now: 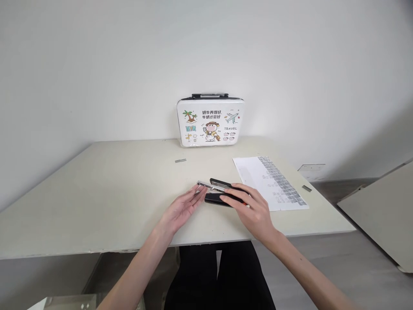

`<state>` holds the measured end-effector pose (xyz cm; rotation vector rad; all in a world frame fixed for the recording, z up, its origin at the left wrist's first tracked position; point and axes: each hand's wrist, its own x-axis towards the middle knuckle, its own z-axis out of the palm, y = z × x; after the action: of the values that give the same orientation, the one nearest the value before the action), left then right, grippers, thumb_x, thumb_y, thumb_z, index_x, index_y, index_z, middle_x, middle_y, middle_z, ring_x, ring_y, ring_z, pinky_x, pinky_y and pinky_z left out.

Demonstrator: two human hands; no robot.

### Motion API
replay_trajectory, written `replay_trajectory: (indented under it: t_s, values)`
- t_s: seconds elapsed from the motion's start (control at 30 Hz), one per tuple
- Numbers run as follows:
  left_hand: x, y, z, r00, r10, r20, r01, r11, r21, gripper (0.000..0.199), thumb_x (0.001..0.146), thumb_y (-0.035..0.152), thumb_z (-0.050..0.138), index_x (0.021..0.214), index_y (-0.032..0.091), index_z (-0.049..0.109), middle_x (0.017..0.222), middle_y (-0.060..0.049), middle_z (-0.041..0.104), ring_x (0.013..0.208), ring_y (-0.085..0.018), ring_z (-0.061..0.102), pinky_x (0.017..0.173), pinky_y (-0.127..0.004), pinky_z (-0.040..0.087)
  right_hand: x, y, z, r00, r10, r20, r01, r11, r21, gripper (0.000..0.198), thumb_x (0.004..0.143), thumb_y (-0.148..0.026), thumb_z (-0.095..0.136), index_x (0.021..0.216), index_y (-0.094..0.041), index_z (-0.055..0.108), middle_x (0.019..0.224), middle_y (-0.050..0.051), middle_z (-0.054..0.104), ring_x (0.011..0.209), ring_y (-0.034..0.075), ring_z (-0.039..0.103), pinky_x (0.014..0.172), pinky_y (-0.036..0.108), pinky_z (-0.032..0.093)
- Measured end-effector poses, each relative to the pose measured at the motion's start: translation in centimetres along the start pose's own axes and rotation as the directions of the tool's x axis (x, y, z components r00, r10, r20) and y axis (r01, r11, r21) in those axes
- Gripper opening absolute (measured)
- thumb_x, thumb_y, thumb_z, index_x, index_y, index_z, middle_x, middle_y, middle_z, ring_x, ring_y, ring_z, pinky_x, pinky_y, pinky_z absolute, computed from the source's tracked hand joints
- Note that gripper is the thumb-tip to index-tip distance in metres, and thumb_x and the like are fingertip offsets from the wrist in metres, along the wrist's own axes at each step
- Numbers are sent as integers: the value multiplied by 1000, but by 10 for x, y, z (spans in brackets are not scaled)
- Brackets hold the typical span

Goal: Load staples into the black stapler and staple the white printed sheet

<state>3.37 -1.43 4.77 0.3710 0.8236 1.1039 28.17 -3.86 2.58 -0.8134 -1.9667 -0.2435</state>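
A black stapler is spread open a little above the near part of the table, its metal magazine lifted between the black top cover and the base. My right hand grips it from the right, with fingers over the magazine and base. At the magazine's left end is my left hand, palm turned up and fingertips close together. A thin grey sliver shows between those fingers, too small to name. Whether the left fingertips touch the magazine is hard to see.
A printed paper sheet lies right of the stapler. One staple strip rests behind the hands, another strip near the right edge. A white cartoon-printed case stands against the wall. The table's front edge runs beneath my forearms.
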Motion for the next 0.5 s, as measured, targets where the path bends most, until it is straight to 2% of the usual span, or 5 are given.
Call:
replay_trajectory:
  t_s: [0.1, 0.13, 0.2, 0.37, 0.5]
  values:
    - [-9, 5, 0, 999, -14, -42, 11, 997, -82, 13, 96, 5, 61, 102, 12, 71, 84, -6, 70, 74, -13, 70, 64, -21, 59, 0, -4, 0, 983, 177, -43, -167, 971, 171, 53, 99, -4, 54, 136, -40, 68, 124, 3, 76, 125, 27, 65, 100, 52, 60]
    - [-12, 6, 0, 999, -1, -37, -1, 998, -66, 9, 95, 8, 64, 100, 13, 70, 75, -2, 62, 60, -9, 61, 50, -18, 51, 0, -7, 0, 968, 248, -37, -234, 945, 227, 50, 100, -6, 55, 134, -39, 70, 124, 3, 75, 125, 27, 65, 101, 52, 60]
    - [-21, 4, 4, 997, 75, -14, -74, 995, 61, 10, 94, 15, 69, 104, 14, 70, 66, 5, 48, 48, -6, 42, 39, -17, 34, -2, -11, 3, 924, 382, -15, -357, 877, 322, 41, 99, -11, 60, 129, -37, 72, 125, 5, 74, 123, 27, 66, 99, 50, 61]
    - [-33, -7, 18, 920, 391, 12, -349, 806, 477, 50, 87, 20, 78, 136, 26, 67, 70, 6, 50, 58, -9, 43, 50, -18, 37, -3, -18, 11, 851, 522, 48, -492, 763, 419, 26, 98, -25, 68, 122, -32, 74, 125, 7, 73, 116, 27, 70, 95, 45, 62]
    - [-28, -15, 22, 875, 462, 147, -449, 658, 605, 54, 85, 17, 77, 137, 27, 69, 71, 5, 51, 63, -11, 43, 59, -21, 39, 5, -22, 16, 827, 555, 86, -535, 731, 424, 24, 98, -31, 68, 121, -30, 74, 122, 8, 75, 112, 27, 71, 90, 43, 62]
